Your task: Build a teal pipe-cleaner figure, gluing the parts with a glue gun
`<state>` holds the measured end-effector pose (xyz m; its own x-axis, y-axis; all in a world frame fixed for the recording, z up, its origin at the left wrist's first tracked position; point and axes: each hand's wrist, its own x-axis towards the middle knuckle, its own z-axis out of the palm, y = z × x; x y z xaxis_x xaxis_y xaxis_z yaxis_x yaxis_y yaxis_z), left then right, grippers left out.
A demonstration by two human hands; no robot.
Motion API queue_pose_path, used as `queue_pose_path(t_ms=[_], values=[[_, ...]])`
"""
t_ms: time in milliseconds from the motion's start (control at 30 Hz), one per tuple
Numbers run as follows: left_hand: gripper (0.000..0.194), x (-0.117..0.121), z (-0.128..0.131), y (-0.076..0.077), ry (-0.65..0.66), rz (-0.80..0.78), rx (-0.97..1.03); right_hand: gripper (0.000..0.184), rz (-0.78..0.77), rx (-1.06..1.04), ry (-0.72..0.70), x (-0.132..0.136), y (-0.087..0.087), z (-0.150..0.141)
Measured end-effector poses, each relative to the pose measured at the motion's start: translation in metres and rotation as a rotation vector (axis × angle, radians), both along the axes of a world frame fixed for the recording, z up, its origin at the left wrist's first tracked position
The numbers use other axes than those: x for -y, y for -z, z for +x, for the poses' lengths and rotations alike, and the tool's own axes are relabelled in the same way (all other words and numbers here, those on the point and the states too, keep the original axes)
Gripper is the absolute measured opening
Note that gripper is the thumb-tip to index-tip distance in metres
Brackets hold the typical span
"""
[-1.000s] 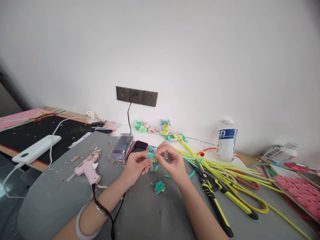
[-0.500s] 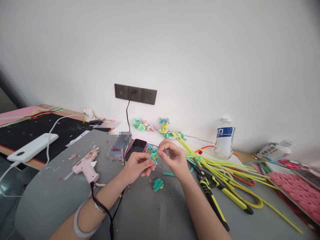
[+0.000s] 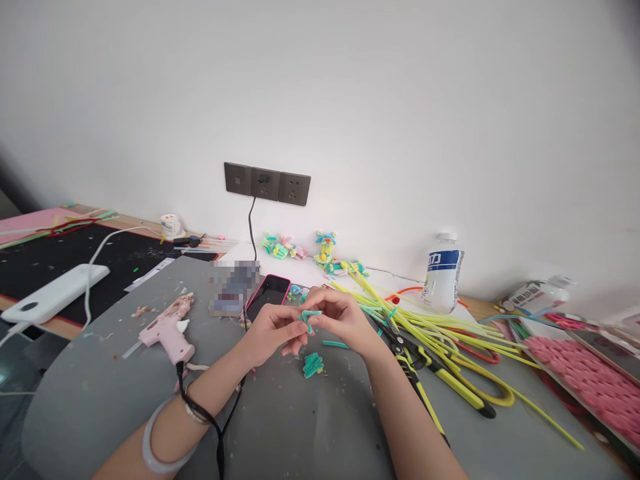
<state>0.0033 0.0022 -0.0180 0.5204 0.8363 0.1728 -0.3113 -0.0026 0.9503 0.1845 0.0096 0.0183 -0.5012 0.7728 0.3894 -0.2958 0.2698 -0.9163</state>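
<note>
A small bent teal pipe cleaner (image 3: pixel 311 319) is pinched between my two hands above the grey table. My left hand (image 3: pixel 273 335) grips it from the left with thumb and forefinger. From the right, my right hand (image 3: pixel 346 323) has thumb and fingers closed on its other side. Part of the piece is hidden by my fingers. Just below them a folded teal pipe-cleaner bundle (image 3: pixel 313 365), with a bit of yellow, lies on the table. A short teal strip (image 3: pixel 335 345) rests under my right hand.
Left of my arm lies a pink glue gun (image 3: pixel 169 335), its black cord passing by my wrist. Yellow-handled pliers (image 3: pixel 463 389) and yellow-green pipe cleaners (image 3: pixel 425 313) spread to the right. A phone (image 3: pixel 270 293), finished pipe-cleaner figures (image 3: pixel 326 248) and a bottle (image 3: pixel 442 273) stand or lie farther back.
My right fingers have come down and closed on the teal pipe cleaner, whose visible shape has turned. The view has shifted slightly to the right.
</note>
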Motion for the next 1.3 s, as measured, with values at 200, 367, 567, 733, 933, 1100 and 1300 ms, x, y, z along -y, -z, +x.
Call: queue_pose_path(t_ms=[200,367,567,733,933,1100,1300], values=[[0.035,0.0,-0.004,0.005,0.037,0.062,-0.07,0.014,-0.006,0.049,-0.048,0.002,-0.004,0.003],[0.036,0.002,-0.001,-0.002,0.025,0.103,-0.073,0.015,0.034,0.061,-0.015,0.003,-0.005,0.003],[0.038,0.005,0.001,-0.007,-0.006,0.122,-0.053,0.013,0.106,0.054,0.126,0.002,-0.002,0.0],[0.037,0.005,0.0,-0.004,-0.004,0.113,-0.036,0.016,0.198,0.122,0.238,0.001,0.0,0.0],[0.039,0.008,0.0,-0.009,-0.024,0.135,-0.021,0.015,0.242,0.151,0.269,0.002,-0.003,-0.002],[0.044,0.008,0.001,-0.012,-0.032,0.148,-0.059,0.018,0.279,0.179,0.337,0.003,-0.005,-0.003],[0.045,0.007,0.0,-0.011,-0.075,0.163,-0.089,0.015,0.312,0.21,0.351,0.003,-0.005,-0.003]])
